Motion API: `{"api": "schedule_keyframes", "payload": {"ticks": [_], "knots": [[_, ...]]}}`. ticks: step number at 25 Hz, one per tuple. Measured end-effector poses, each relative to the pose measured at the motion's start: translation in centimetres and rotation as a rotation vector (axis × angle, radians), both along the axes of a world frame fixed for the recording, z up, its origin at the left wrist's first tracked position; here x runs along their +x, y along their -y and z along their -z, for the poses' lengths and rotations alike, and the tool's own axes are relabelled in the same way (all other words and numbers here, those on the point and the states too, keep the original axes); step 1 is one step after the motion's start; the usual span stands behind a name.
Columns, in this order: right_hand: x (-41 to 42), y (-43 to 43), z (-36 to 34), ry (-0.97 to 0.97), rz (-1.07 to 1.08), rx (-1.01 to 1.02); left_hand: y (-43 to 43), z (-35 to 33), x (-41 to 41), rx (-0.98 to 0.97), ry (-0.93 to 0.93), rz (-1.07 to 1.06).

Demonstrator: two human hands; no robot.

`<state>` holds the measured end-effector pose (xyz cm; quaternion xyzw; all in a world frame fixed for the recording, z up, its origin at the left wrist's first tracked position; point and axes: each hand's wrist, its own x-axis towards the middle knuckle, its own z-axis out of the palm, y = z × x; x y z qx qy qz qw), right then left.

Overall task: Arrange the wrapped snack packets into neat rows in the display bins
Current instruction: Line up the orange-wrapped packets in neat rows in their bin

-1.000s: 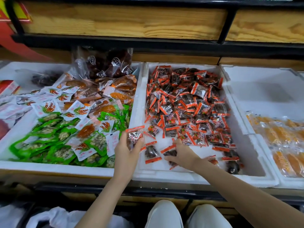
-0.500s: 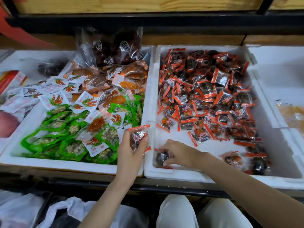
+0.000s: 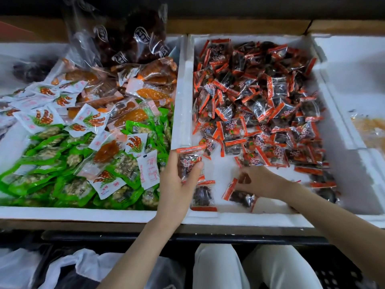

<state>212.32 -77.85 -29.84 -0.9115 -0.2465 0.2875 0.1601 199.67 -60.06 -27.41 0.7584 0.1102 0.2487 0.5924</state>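
A white foam bin (image 3: 245,219) holds a loose heap of orange-edged packets (image 3: 256,97) of dark snack. My left hand (image 3: 177,184) grips a small stack of these packets (image 3: 188,158) upright over the bin's near left corner. One packet (image 3: 203,196) lies flat just below that hand. My right hand (image 3: 260,181) reaches in from the right and pinches the orange end of another packet (image 3: 239,196) lying on the bin floor near the front.
The left foam bin (image 3: 73,213) is full of green, white and amber packets, with clear bags of dark fruit at its back. A third bin (image 3: 354,59) on the right holds yellow packets. White plastic bags lie below the shelf by my knees.
The view has dropped and moved closer. My right hand has left one packet flat by the front left corner and moved right onto another. My left hand still holds its stack.
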Motion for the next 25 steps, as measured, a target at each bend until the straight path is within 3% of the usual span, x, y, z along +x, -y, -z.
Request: {"api": "schedule_keyframes", "payload": {"ticks": [5, 8, 12, 13, 16, 18, 21, 23, 25], "knots": [[0.5, -0.8, 0.1, -0.011, 0.169, 0.058, -0.1, 0.1, 0.1, 0.005, 0.005, 0.016], [-0.8, -1.4, 0.3, -0.236, 0.308, 0.223, -0.1, 0.2, 0.1, 0.008, 0.008, 0.011], [-1.7, -2.0, 0.1, -0.33, 0.291, 0.202, 0.4, -0.1, 0.4, 0.033, -0.039, 0.039], [-1.7, -1.7, -0.3, -0.272, 0.254, 0.198, 0.7, -0.3, 0.6, 0.05, -0.054, 0.048], [-0.6, 1.6, -2.3, 0.147, -0.014, 0.055, 2.0, -1.2, 1.9, 0.061, -0.158, 0.076], [0.4, 5.2, -3.3, 0.225, -0.123, -0.093, 2.9, -1.3, 3.7, 0.101, -0.275, 0.192], [1.4, 9.9, -2.7, 0.193, -0.207, -0.338, 4.7, -0.3, 6.9, 0.218, -0.459, 0.489], [1.7, 11.2, -1.4, 0.137, -0.159, -0.327, 5.6, 1.0, 8.4, 0.358, -0.571, 0.688], [2.2, 11.3, -1.2, 0.018, -0.041, -0.161, 6.0, 2.4, 9.1, 0.505, -0.637, 0.806]]}}
